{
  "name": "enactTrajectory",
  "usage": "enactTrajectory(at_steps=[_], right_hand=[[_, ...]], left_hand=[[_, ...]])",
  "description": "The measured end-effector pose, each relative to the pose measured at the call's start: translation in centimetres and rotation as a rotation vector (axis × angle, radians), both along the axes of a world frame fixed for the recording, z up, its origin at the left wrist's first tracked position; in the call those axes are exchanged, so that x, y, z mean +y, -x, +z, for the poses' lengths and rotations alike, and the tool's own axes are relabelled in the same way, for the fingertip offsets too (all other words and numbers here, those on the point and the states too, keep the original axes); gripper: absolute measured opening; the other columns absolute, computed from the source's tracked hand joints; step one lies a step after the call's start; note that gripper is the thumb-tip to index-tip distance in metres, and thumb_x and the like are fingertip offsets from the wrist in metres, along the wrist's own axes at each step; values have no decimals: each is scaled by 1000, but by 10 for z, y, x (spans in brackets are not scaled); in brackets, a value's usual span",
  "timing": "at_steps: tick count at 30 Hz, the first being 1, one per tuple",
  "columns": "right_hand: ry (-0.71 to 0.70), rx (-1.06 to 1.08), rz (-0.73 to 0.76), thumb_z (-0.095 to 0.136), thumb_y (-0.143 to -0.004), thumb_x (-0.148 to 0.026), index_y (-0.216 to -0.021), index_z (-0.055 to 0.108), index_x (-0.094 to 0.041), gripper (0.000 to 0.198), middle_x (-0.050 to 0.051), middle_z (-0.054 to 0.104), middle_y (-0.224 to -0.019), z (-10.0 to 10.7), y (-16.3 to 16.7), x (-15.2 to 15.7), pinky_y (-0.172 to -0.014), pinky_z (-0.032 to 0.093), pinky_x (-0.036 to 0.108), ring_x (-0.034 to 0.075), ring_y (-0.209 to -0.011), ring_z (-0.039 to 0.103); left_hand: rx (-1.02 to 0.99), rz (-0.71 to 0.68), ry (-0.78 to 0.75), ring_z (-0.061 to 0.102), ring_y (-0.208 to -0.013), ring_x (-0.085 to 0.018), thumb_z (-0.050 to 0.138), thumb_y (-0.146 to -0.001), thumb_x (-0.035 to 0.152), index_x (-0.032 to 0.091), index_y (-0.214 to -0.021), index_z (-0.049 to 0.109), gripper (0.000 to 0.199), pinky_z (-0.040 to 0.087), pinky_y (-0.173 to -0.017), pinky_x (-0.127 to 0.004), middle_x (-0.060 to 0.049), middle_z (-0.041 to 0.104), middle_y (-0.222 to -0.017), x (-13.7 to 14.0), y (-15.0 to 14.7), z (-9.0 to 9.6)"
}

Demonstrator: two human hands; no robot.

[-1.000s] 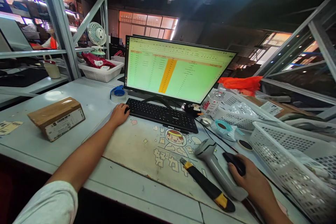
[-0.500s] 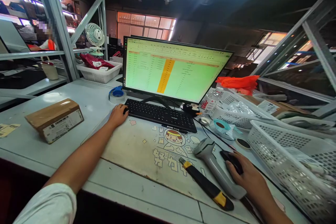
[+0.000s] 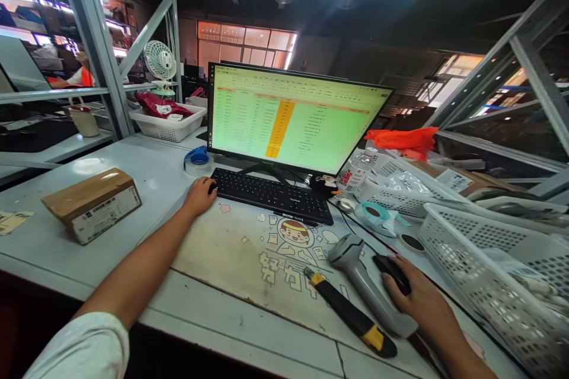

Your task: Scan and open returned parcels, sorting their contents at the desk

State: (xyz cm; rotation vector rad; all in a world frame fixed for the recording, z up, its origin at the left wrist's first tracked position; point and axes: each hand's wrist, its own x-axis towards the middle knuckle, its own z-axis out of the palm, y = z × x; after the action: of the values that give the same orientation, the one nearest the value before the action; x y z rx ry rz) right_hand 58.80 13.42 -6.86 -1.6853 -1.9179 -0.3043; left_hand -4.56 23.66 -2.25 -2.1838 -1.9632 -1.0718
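My left hand (image 3: 200,196) lies with its fingers stretched over the left end of a black keyboard (image 3: 267,194), holding nothing. My right hand (image 3: 415,292) is wrapped over a black computer mouse (image 3: 393,273) on the right of a printed desk mat (image 3: 208,254). Just left of the mouse rests a grey barcode scanner (image 3: 368,284), and beside that a black and yellow utility knife (image 3: 351,312). Behind the keyboard, a monitor (image 3: 249,124) displays a spreadsheet with an orange column.
A labelled cardboard box (image 3: 95,204) sits on the left of the table. Blue tape (image 3: 198,160) lies by the monitor. White perforated baskets (image 3: 466,254), a plastic bottle (image 3: 355,172) and tape rolls (image 3: 376,213) crowd the right. A fan (image 3: 160,60) stands behind; a person (image 3: 82,74) is far left.
The spreadsheet on the screen shows different rows, with more text in the right-hand column and the outlined cell gone from its former place. Both hands stay where they were.
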Motion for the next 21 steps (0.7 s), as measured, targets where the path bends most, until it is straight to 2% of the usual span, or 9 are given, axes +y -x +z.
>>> enactTrajectory(at_steps=[2,5,9,12,16,19,21], right_hand=[[8,5,5,46,-94,-62,-139,59,-14,68,22,63,-145,1,1,0,-110,52,57,41,-128,65],[37,31,-31,48,-92,-63,-138,58,-13,69,23,68,-134,0,1,0,-103,56,55,40,-117,71],[-14,0,12,46,-94,-60,-138,59,-16,64,21,63,-144,-2,-1,1,-110,52,56,40,-128,65],[-2,9,-17,48,-92,-60,-137,58,-15,64,21,69,-132,-4,-2,1,-104,55,57,39,-115,70],[-15,-5,13,45,-95,-59,-138,59,-17,62,21,62,-145,-4,-2,1,-111,51,56,39,-127,65],[13,3,-26,45,-94,-62,-138,58,-14,67,22,66,-138,-4,-1,1,-106,54,56,40,-122,68],[0,-2,-14,44,-94,-63,-136,60,-14,67,22,65,-140,-3,-1,0,-110,51,56,41,-126,66]], left_hand=[[-1,2,1,60,-122,-33,54,-98,31,21,-121,67,28,51,-108,-50,-12,65,-131,0,0,0],[-2,4,7,60,-122,-34,54,-98,31,21,-122,67,29,51,-109,-51,-12,65,-132,-1,0,1],[-5,5,13,60,-122,-34,54,-98,32,21,-123,67,30,52,-107,-51,-13,64,-133,-1,0,1],[-5,4,10,60,-122,-34,54,-98,31,21,-122,67,29,51,-108,-51,-12,64,-133,0,0,0],[-3,1,8,60,-122,-34,55,-98,31,21,-121,67,28,52,-108,-52,-12,64,-132,1,0,0],[-3,0,4,60,-123,-34,55,-98,30,22,-121,67,27,51,-109,-51,-12,65,-132,1,0,0],[-1,1,1,60,-123,-33,56,-98,30,22,-121,67,27,51,-109,-51,-12,65,-132,1,0,-1]])
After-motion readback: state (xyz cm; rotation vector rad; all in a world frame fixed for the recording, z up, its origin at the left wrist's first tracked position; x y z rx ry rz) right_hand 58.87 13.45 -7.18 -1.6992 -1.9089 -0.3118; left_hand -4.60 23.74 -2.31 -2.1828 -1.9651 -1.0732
